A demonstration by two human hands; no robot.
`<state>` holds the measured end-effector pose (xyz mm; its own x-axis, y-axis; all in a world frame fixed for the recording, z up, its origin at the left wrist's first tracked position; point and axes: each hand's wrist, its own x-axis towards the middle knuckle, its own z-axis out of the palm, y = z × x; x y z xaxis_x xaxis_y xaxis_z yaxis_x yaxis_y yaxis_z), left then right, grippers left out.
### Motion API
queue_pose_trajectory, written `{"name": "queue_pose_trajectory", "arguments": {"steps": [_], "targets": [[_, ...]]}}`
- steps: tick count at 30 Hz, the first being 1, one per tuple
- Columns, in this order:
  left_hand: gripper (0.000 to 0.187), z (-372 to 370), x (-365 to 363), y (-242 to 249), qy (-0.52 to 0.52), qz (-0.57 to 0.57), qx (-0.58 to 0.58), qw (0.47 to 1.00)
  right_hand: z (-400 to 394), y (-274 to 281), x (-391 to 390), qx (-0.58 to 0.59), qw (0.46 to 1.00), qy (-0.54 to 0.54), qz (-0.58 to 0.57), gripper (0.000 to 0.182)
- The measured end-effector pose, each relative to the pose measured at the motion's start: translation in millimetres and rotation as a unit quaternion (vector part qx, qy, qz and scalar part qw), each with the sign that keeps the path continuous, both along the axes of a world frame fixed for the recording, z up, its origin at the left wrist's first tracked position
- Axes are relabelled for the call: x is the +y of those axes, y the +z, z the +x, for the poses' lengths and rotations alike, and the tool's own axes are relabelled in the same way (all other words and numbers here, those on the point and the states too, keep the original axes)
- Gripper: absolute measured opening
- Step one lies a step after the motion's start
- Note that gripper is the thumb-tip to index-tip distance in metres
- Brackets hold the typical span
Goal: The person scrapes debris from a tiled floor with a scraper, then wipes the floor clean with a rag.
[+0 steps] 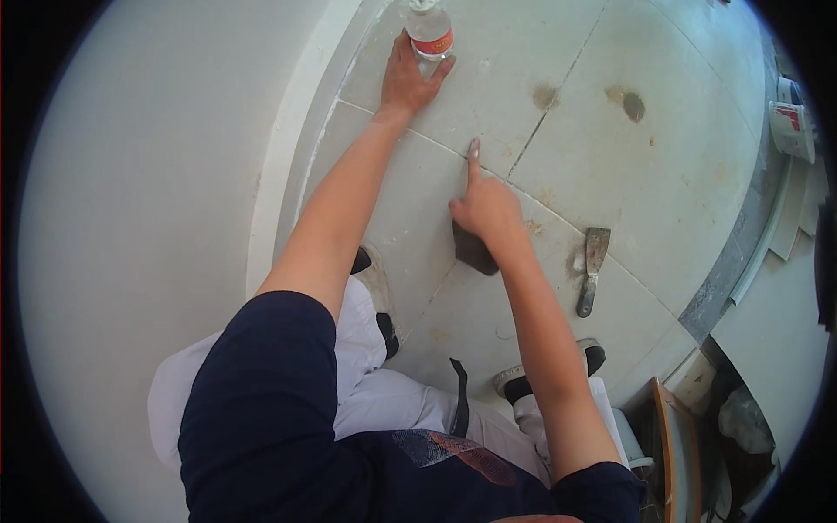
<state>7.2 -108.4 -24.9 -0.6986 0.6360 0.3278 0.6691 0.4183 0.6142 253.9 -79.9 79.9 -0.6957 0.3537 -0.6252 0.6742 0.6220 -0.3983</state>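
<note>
My left hand point(413, 83) is closed around the lower part of a clear plastic bottle point(431, 35) with a red label, at the top of the view by the wall. My right hand point(488, 205) is over the tile floor, its index finger stretched out with a whitish tip, close to a joint between tiles. Its other fingers are curled in, and a dark flat piece point(475, 250) shows beneath the palm; its kind is not clear. To the right of that hand a putty knife point(593, 270) with a worn blade and black handle lies on the tiles.
The pale tiled floor point(663, 174) carries brown stains and a dark spot point(633, 106). A white wall point(157, 174) rises on the left. At right are a white bucket point(792, 131), trim strips, and a wooden-edged board point(676, 444). My shoes point(377, 292) are on the floor below.
</note>
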Motion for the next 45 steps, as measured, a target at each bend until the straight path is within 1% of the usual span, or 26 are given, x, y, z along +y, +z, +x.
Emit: {"name": "queue_pose_trajectory", "arguments": {"steps": [1, 4, 7, 10, 13, 16, 19, 20, 22, 25, 28, 31, 34, 37, 40, 43, 45], "targets": [[0.091, -1.2, 2.7, 1.5, 0.007, -0.013, -0.006, 1.0, -4.6, -1.8, 2.1, 0.024, 0.999, -0.023, 0.008, 0.102], [0.088, -8.5, 6.0, -2.3, 0.01, -0.024, -0.01, 1.0, -1.7, 4.9, -7.5, 0.006, 0.997, 0.073, 0.023, 0.098], [0.085, -9.6, 7.6, 1.3, 0.007, -0.022, -0.012, 1.0, 9.7, 15.1, -6.7, -0.019, 0.996, 0.087, 0.017, 0.095], [0.083, -2.1, 7.0, 1.1, -0.002, -0.032, -0.008, 0.999, -2.2, 4.1, 5.5, 0.009, 1.0, -0.015, 0.009, 0.094], [0.081, -0.3, 2.4, 3.5, -0.001, -0.044, -0.014, 0.999, -7.8, -1.7, -3.5, 0.028, 0.999, -0.04, 0.002, 0.094], [0.081, 0.9, 5.6, 4.6, -0.006, -0.043, -0.001, 0.999, -4.7, 11.3, -13.9, -0.02, 0.999, 0.037, 0.0, 0.097], [0.083, 1.7, 8.4, 7.1, -0.009, -0.056, 0.032, 0.998, -12.5, 5.7, -7.4, -0.004, 1.0, -0.02, 0.016, 0.098], [0.083, 1.3, 6.8, 5.5, -0.01, -0.065, 0.044, 0.997, -16.9, 3.8, -4.2, 0.006, 0.999, -0.024, 0.022, 0.098], [0.084, -0.9, 6.8, 3.4, -0.004, -0.071, 0.031, 0.997, -24.3, 2.6, 4.5, 0.026, 0.998, -0.036, 0.037, 0.099], [0.086, -1.3, 7.0, -5.6, -0.014, -0.069, 0.036, 0.997, -15.3, -0.7, -5.3, 0.004, 1.0, -0.004, -0.011, 0.1], [0.09, -4.3, 9.0, -0.8, -0.022, -0.074, 0.061, 0.995, -13.2, 4.8, -0.7, -0.019, 0.999, 0.023, -0.032, 0.101], [0.093, 1.1, 5.7, 0.4, -0.023, -0.093, 0.073, 0.993, -21.9, -2.4, 2.1, 0.031, 0.999, -0.038, -0.023, 0.102], [0.094, -0.7, 4.2, 1.1, -0.029, -0.096, 0.09, 0.991, -24.2, -2.9, -11.3, 0.031, 0.997, -0.059, -0.024, 0.103], [0.095, -0.6, 8.6, 5.3, -0.043, -0.096, 0.082, 0.991, -9.2, 8.3, -25.3, 0.027, 0.996, 0.009, -0.079, 0.102], [0.097, -2.7, 8.6, 3.5, -0.029, -0.114, 0.088, 0.989, 0.8, 11.0, -22.7, 0.03, 0.992, 0.021, -0.119, 0.101], [0.1, -1.6, 7.8, 1.1, -0.012, -0.135, 0.081, 0.987, 3.8, 19.7, -15.3, 0.045, 0.992, 0.027, -0.118, 0.103], [0.101, -2.3, 8.7, 1.7, -0.018, -0.144, 0.074, 0.987, 4.9, 23.1, -14.0, 0.028, 0.994, 0.022, -0.108, 0.103]]}}
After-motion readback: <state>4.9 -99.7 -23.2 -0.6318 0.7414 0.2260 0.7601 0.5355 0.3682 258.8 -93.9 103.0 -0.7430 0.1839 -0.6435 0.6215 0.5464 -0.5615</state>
